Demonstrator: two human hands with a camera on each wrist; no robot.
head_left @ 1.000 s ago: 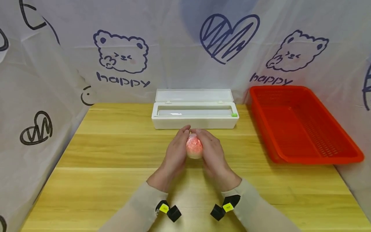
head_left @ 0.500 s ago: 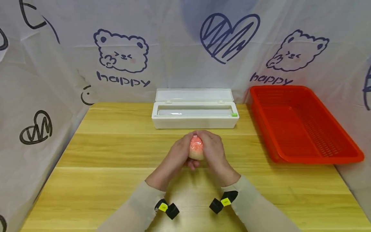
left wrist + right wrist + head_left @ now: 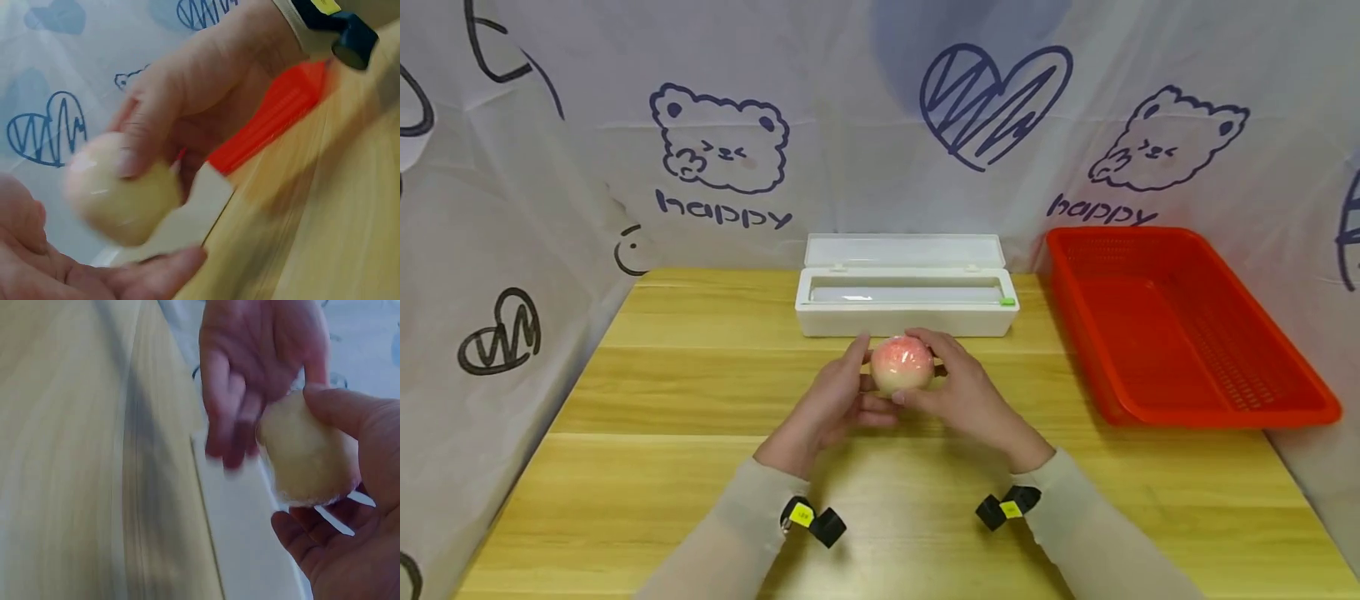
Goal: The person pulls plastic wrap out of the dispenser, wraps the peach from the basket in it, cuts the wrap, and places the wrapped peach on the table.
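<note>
A pink and cream peach (image 3: 901,367) is held up above the table, its surface glossy and slightly crinkled like clear cling film. My right hand (image 3: 973,392) grips it, thumb on the near side and fingers round the far side. Close on its left is my left hand (image 3: 827,400), fingers extended and palm towards the fruit. In the right wrist view the left hand (image 3: 262,362) looks loose, and the peach (image 3: 306,453) sits in the right hand's grasp. Motion blurs the peach (image 3: 119,194) in the left wrist view; whether the left fingertips touch it, I cannot tell.
Behind the hands stands a long white cling film dispenser (image 3: 906,323) with its lid raised and a green slider at its right end. A red plastic basket (image 3: 1225,417) stands to the right on the wooden table (image 3: 662,483). A patterned white cloth (image 3: 850,125) hangs at the back.
Both hands were cupped tightly round the peach. Now they have drawn apart, the left hand releasing it, and the right hand holds it turned so more of it shows.
</note>
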